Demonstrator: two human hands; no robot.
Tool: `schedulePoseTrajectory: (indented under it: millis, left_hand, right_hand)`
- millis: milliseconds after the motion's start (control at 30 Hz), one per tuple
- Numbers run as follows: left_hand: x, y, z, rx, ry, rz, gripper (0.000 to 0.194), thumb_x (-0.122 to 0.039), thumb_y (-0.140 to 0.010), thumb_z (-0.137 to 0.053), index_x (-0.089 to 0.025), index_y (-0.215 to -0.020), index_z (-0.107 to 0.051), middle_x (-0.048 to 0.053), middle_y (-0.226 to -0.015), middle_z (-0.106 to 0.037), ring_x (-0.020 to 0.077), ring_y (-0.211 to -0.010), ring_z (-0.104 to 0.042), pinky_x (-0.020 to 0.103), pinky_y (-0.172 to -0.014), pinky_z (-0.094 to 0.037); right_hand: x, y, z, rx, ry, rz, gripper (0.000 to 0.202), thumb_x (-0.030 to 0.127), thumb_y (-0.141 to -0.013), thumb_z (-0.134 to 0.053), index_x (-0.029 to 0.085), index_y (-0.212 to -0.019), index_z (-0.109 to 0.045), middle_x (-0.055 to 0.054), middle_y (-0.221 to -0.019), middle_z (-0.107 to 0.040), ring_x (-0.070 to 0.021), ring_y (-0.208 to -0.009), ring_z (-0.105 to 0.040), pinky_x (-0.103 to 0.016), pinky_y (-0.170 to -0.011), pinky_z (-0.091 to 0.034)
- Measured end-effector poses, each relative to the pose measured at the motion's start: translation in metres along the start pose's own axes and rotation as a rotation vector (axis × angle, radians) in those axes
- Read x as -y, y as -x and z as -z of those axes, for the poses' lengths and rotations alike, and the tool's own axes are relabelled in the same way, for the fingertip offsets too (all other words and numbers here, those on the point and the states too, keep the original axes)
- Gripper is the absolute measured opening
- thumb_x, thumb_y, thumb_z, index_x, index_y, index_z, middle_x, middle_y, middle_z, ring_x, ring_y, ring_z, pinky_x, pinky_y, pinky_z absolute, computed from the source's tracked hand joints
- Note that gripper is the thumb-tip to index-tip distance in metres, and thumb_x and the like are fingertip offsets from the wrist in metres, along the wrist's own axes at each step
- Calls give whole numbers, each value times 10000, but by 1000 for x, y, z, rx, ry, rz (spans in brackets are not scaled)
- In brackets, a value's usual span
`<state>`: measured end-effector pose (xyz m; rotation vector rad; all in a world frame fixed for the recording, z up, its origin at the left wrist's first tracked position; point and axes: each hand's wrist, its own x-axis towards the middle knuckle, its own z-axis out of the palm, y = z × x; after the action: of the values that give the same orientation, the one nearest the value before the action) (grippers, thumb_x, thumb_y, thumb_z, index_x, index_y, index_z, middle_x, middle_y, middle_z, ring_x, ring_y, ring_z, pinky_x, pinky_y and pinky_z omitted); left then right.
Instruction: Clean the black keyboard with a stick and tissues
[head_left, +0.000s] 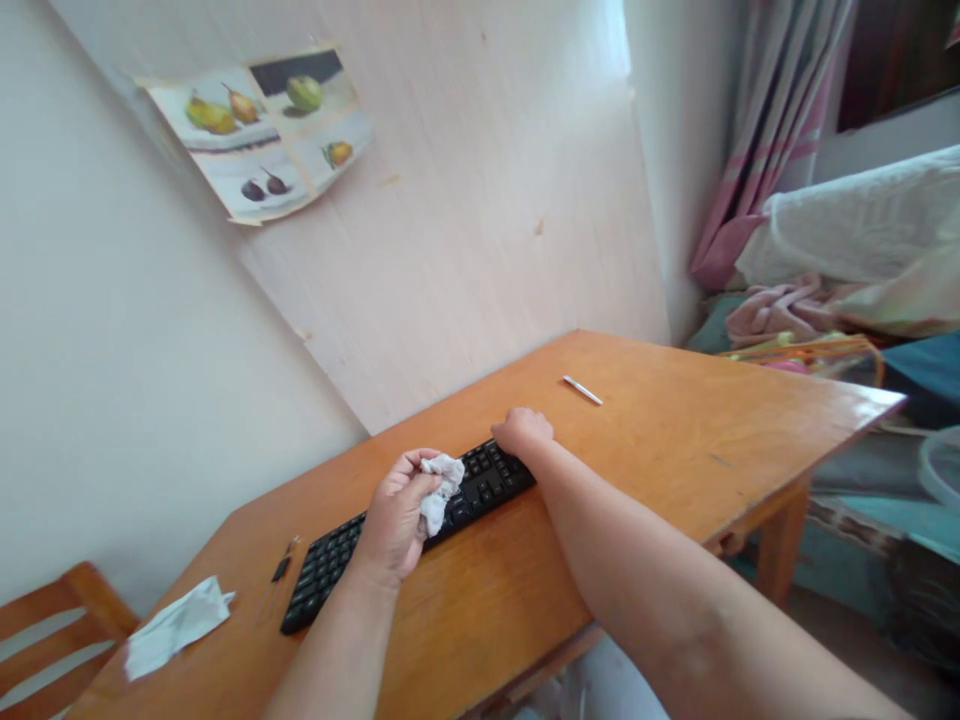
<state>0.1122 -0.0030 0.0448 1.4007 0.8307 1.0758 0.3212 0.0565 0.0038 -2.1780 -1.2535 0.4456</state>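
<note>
My left hand [397, 510] is closed around a crumpled white tissue [442, 490], holding it just over the middle of a black keyboard [484, 475]. The keyboard lies at a slant on the wooden table, and my left hand and forearm hide part of its keys. At its far right corner, my right hand [525, 430] grips the edge with curled fingers; the fingertips are partly hidden.
A white pen [583, 390] lies on the wooden table [660, 440] beyond my right hand. Left of the keyboard are a folded white tissue [180, 625] and a small black-and-clear item [285, 562]. A wooden chair [90, 610] stands at the left edge.
</note>
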Motion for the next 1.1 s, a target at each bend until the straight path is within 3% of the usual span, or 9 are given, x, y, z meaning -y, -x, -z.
schedulePoseTrajectory:
  millis: [200,400,533,667,833,967,1100]
  left_hand:
    - [12,-4,8,-78,266,51,324,-104,-637,-718,-182,-936,-621,13,-820,-694,125,-714,-654,214,-652,-495]
    - [26,-10,17,-167,415,48,315,-85,-625,-699,-173,-918,-625,14,-826,-688,123,-714,-665,208,-643,-513]
    - [24,-12,18,-199,496,44,300,-79,-634,-683,-181,-909,-622,8,-829,-682,129,-723,-672,220,-652,-529]
    - [24,-12,19,-212,562,19,247,-89,-673,-678,-184,-893,-619,-4,-811,-669,114,-719,-660,203,-656,-525]
    - [28,-13,19,-272,669,-42,220,-122,-724,-674,-192,-929,-641,-16,-836,-666,96,-738,-650,180,-676,-519]
    - [22,-9,13,-208,812,-34,204,-364,-833,-667,-190,-937,-661,12,-889,-677,133,-855,-671,236,-829,-539]
    - [12,1,6,-56,810,-14,517,-655,-886,-502,-199,-1072,-659,85,-1127,-688,226,-1147,-632,344,-1049,-461]
  right_hand:
    - [5,11,13,-96,7,48,409,369,-873,-529,117,-1130,-722,-225,-1222,-659,-387,-1195,-555,-470,-919,-444]
    - [26,26,16,-174,-118,290,370,360,-960,-407,197,-1017,-734,-87,-1034,-738,-200,-945,-659,-263,-759,-446]
    - [42,47,-1,-259,-379,558,292,303,-945,-468,190,-1007,-730,-68,-956,-748,-181,-908,-668,-246,-788,-454]
    - [55,81,-26,-189,-517,721,315,318,-970,-455,180,-1098,-707,-91,-1023,-741,-200,-960,-675,-289,-856,-490]
    - [64,115,-47,-48,-566,860,442,377,-1016,-391,155,-1352,-573,-150,-1320,-631,-231,-1234,-577,-392,-1069,-432]
    - [63,120,-56,7,-548,877,534,437,-1028,-361,164,-1479,-451,-153,-1504,-469,-233,-1423,-385,-443,-1178,-315]
    - [59,115,-57,-74,-490,918,505,426,-1022,-384,213,-1471,-473,-140,-1468,-498,-246,-1384,-424,-464,-1153,-349]
